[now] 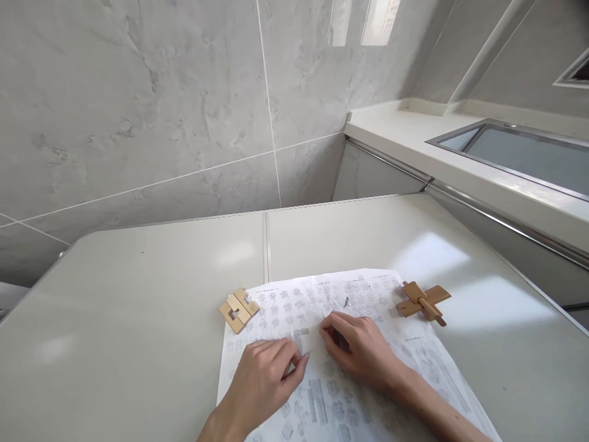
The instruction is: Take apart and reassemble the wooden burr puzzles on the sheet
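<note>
Our left hand (264, 380) and right hand (359, 350) lie close to us on a sheet of paper (322, 294) full of tiny drawings. On the left hand the fingers (294, 362) are bent, and the thumb tip and first fingertip meet on the paper — we cannot tell if they pinch anything. On the right hand the fingers are curled down too, with their tips on the paper, and we see nothing held in them. The two hands are near each other but not touching. The paper lies flat on the white worktop (138, 307). A flat wooden block (238, 310) sits at the paper's far left corner, partly over the edge. A wooden cross (423, 301) sits by the far right corner — right at the paper's edge. Far off on the right is a sink (529, 153), and a grey tiled wall (138, 110) stands behind the worktop.
</note>
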A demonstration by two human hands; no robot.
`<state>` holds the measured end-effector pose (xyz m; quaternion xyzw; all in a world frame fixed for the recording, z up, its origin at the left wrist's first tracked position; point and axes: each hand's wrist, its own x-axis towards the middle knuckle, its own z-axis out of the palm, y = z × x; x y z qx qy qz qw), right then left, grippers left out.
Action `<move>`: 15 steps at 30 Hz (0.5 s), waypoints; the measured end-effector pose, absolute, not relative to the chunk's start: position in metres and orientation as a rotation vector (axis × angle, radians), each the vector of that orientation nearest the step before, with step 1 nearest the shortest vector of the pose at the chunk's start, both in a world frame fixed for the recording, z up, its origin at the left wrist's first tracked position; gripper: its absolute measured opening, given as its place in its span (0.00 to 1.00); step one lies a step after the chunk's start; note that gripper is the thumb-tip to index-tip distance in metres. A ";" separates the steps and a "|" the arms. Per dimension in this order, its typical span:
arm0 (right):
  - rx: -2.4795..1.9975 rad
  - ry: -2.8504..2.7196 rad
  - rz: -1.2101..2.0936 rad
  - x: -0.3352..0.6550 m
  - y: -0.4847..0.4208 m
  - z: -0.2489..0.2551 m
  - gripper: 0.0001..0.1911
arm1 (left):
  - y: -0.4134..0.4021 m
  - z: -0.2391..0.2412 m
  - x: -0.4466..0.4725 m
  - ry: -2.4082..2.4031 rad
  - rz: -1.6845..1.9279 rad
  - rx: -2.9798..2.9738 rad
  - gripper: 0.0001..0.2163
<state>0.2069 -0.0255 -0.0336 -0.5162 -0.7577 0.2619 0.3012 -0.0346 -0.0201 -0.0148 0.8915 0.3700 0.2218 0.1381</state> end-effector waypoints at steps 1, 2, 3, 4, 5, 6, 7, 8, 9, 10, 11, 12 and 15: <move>-1.371 -2.000 0.712 0.207 -0.025 -0.033 0.09 | -0.020 -0.015 -0.035 1.068 0.642 2.581 0.13; -1.374 -1.988 0.730 0.207 -0.025 -0.033 0.09 | -0.020 -0.015 -0.035 1.069 0.642 2.584 0.13; -1.377 -1.976 0.749 0.207 -0.024 -0.031 0.09 | -0.020 -0.015 -0.035 1.070 0.643 2.585 0.13; -1.380 -1.968 0.764 0.207 -0.024 -0.029 0.09 | -0.021 -0.015 -0.035 1.071 0.644 2.586 0.13; -1.384 -1.954 0.790 0.208 -0.023 -0.025 0.10 | -0.021 -0.014 -0.034 1.072 0.647 2.585 0.13; -1.390 -1.927 0.835 0.209 -0.023 -0.021 0.10 | -0.021 -0.014 -0.034 1.073 0.651 2.583 0.13; -1.395 -1.897 0.883 0.211 -0.024 -0.016 0.11 | -0.021 -0.014 -0.034 1.075 0.653 2.580 0.13; -1.409 -1.808 1.006 0.213 -0.026 -0.011 0.12 | -0.021 -0.013 -0.034 1.076 0.651 2.579 0.13; -1.408 -1.707 1.130 0.217 -0.029 -0.006 0.14 | -0.021 -0.013 -0.034 1.078 0.650 2.581 0.13; -1.403 -1.605 1.227 0.221 -0.033 -0.002 0.16 | -0.021 -0.013 -0.033 1.079 0.651 2.587 0.13; -1.395 -1.489 1.326 0.226 -0.039 0.001 0.17 | -0.021 -0.013 -0.034 1.079 0.651 2.593 0.14; -1.388 -1.347 1.429 0.232 -0.045 0.002 0.19 | -0.021 -0.014 -0.034 1.077 0.656 2.599 0.14; -1.331 -0.823 1.573 0.258 -0.066 -0.001 0.22 | -0.021 -0.015 -0.035 1.072 0.669 2.598 0.13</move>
